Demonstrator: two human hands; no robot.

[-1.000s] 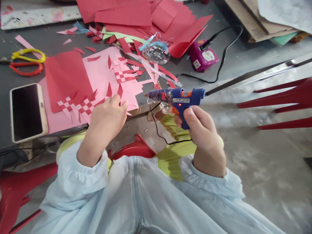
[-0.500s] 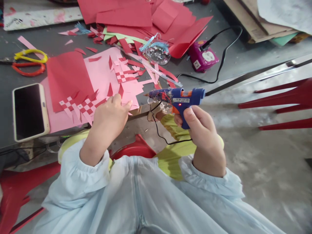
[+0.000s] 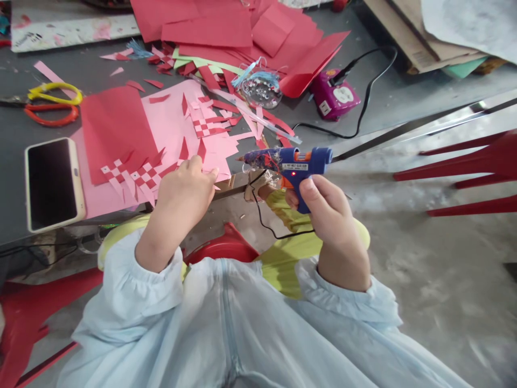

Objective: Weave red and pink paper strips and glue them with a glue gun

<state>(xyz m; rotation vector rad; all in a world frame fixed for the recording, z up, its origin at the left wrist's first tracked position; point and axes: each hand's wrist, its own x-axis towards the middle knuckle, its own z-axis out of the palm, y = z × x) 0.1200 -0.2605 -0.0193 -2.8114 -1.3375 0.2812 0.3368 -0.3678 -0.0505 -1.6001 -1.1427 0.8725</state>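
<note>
My right hand (image 3: 329, 207) grips the handle of a blue hot glue gun (image 3: 301, 161), its nozzle pointing left and its small red light lit. Between the nozzle and my left hand (image 3: 183, 188) there is a gap. The left fingers are curled over a red and pink woven paper piece (image 3: 183, 149) at the table's front edge; the hand hides most of it. Just left of that hand, checkered woven paper fish (image 3: 147, 177) lie on pink paper (image 3: 169, 113) and a red sheet (image 3: 117, 129). Another woven piece (image 3: 204, 126) rests farther back.
A phone (image 3: 52, 183) and yellow-and-red-handled scissors (image 3: 52, 102) lie at left. Red paper sheets (image 3: 210, 27) and a dish of beads (image 3: 262, 91) are at the back. The glue gun's cord (image 3: 262, 215) hangs below the table. A purple power adapter (image 3: 335, 99) stands at right.
The glue gun in my right hand has shifted slightly left, toward my left hand. The left hand keeps its place on the paper; the view has shifted a little.
</note>
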